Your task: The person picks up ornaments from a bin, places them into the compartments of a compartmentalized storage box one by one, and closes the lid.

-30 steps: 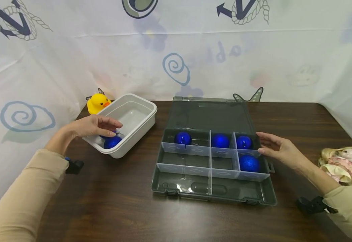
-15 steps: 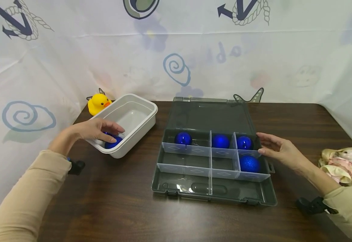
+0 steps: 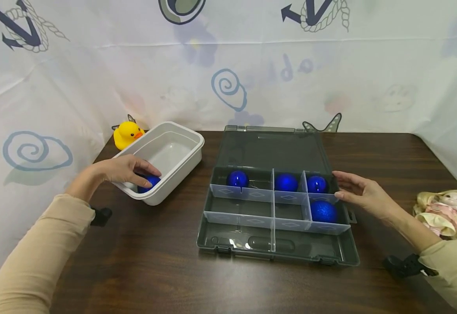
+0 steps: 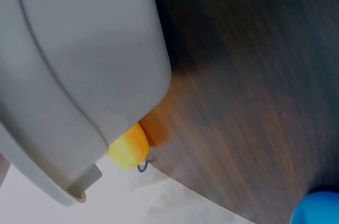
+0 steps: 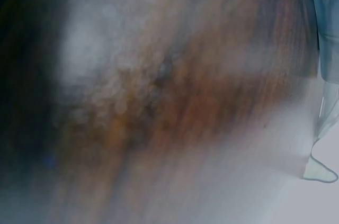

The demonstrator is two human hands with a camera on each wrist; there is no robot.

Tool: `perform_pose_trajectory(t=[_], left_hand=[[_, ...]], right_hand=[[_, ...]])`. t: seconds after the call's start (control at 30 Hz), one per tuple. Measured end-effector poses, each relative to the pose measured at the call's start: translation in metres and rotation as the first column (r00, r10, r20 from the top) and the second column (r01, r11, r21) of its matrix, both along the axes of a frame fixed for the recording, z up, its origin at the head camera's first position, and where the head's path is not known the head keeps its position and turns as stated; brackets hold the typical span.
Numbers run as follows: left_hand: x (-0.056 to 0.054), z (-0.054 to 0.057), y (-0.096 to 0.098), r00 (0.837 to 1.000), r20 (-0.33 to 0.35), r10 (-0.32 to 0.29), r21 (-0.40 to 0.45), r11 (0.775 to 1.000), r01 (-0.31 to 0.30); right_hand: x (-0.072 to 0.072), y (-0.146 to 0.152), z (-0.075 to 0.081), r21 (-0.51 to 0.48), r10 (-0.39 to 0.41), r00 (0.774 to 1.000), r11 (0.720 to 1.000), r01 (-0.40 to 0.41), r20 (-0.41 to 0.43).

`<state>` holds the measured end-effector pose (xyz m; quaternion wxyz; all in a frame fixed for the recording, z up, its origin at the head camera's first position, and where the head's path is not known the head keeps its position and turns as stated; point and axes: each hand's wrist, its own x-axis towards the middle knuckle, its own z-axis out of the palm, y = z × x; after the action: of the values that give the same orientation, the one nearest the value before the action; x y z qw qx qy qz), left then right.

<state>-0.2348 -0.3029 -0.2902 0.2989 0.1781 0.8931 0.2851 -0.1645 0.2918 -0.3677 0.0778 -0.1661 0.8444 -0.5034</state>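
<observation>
My left hand reaches into the near end of a white plastic bin. Its thumb and fingers curl round a blue Christmas ball, partly hidden beneath them. Right of the bin lies an open grey-tinted compartment box with its lid folded back. Along its back row sit a shiny ball, a matte ball and another shiny ball, all blue. A glittery blue ball fills a middle-row compartment. Fairly straight fingers of my right hand rest on the box's right rim.
A yellow rubber duck stands behind the bin's left side, and the left wrist view shows it past the bin wall. At the table's right lies a blond doll. A patterned white cloth hangs behind the table.
My left hand has lowered into the bin and closed its fingers round the blue Christmas ball. The right hand and the box stay where they were.
</observation>
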Motion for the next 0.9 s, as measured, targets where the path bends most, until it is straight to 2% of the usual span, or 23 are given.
perform_pose_trajectory(t=[0.13,0.27,0.4,0.53,0.6,0.7,0.9], left_hand=[[0.002,0.009,-0.001,0.996,-0.066,0.067,0.002,0.998,-0.067],[0.003,0.024,0.003,0.979,-0.139,0.151,0.090,0.986,-0.139],[0.002,0.036,0.013,0.957,-0.161,0.241,0.234,0.951,-0.201],[0.000,0.041,0.028,0.946,-0.173,0.273,0.347,0.916,-0.201],[0.000,0.043,0.041,0.944,-0.171,0.284,0.370,0.906,-0.206],[0.003,0.042,0.067,0.949,-0.132,0.284,0.402,0.891,-0.211],[0.013,0.030,0.137,0.969,-0.083,0.234,0.487,0.858,-0.165]], right_hand=[[0.000,-0.001,0.000,0.013,-0.004,1.000,1.000,0.004,0.001],[0.001,0.000,0.000,0.012,-0.009,1.000,1.000,0.009,0.003],[0.000,0.001,0.001,-0.001,-0.013,1.000,1.000,0.013,0.007],[0.000,0.001,0.001,0.011,-0.014,1.000,1.000,0.014,0.003],[0.000,0.001,0.001,0.019,-0.013,1.000,1.000,0.013,0.002],[-0.001,0.000,0.001,0.023,-0.010,1.000,1.000,0.010,0.001],[0.000,-0.001,0.002,0.031,-0.015,1.000,0.999,0.015,-0.001]])
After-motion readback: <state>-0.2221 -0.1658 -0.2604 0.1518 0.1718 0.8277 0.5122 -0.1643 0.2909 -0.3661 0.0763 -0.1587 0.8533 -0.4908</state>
